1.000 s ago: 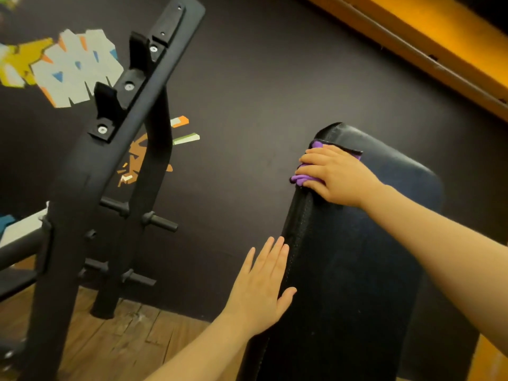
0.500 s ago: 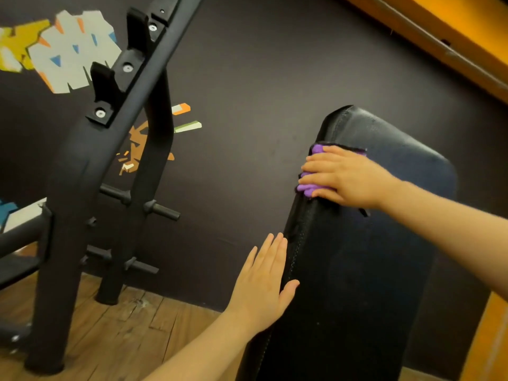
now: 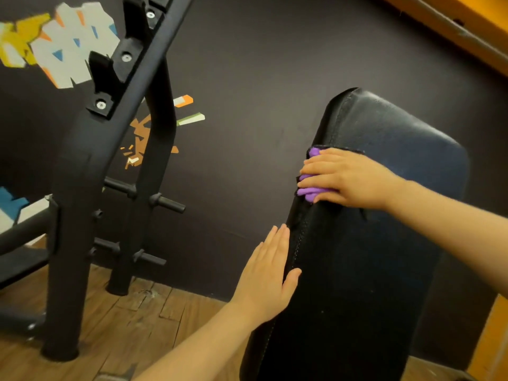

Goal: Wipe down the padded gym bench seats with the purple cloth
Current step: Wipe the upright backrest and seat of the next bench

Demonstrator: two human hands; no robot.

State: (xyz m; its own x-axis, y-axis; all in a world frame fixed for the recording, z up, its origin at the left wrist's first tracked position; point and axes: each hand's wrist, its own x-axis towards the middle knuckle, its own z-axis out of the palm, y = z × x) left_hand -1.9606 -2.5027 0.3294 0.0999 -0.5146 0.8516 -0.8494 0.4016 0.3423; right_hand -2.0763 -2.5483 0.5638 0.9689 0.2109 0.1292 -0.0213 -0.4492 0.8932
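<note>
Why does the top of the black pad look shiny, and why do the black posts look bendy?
In the head view, room light glints off the smooth top of the padded bench, while its lower part stays dark; the rack posts lean and curve because the wide-angle lens bends lines near the edges; the wall shapes look slightly soft.

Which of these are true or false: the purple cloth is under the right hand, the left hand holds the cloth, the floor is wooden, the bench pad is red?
1. The crumpled purple cloth lies under the right hand. True.
2. The left hand holds the cloth. False: it rests flat against the pad's side edge.
3. The floor is wooden planks. True.
4. The padded bench pad is red. False: it is black.
</note>
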